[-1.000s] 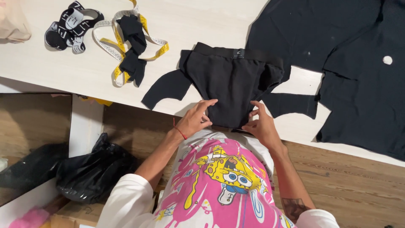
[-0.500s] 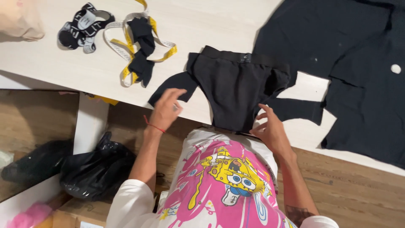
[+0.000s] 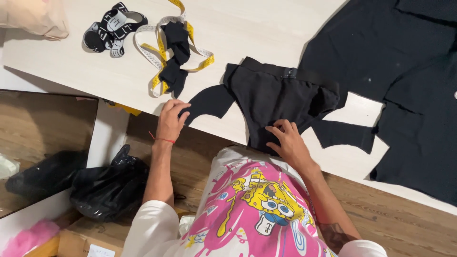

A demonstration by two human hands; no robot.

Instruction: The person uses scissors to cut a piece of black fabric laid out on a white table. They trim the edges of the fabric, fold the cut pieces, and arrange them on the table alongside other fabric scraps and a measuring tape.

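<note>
Black cloth piece (image 3: 271, 102) lies flat near the table (image 3: 247, 33) edge, at 6 o'clock of the top. To do it well, I think: keep it flat, pull w/ no wrinkles. Right hand (image 3: 288, 140) is spread, pressing its bottom part. Left hand (image 3: 170, 120) pinches the side flap tip at 9 o'clock. Big dark fabric (image 3: 395, 71) at 3 o'clock. Yellow tape measure (image 3: 159, 64) & a strap (image 3: 110, 28) at 11. Wood floor, black bag (image 3: 107, 185) below.
</note>
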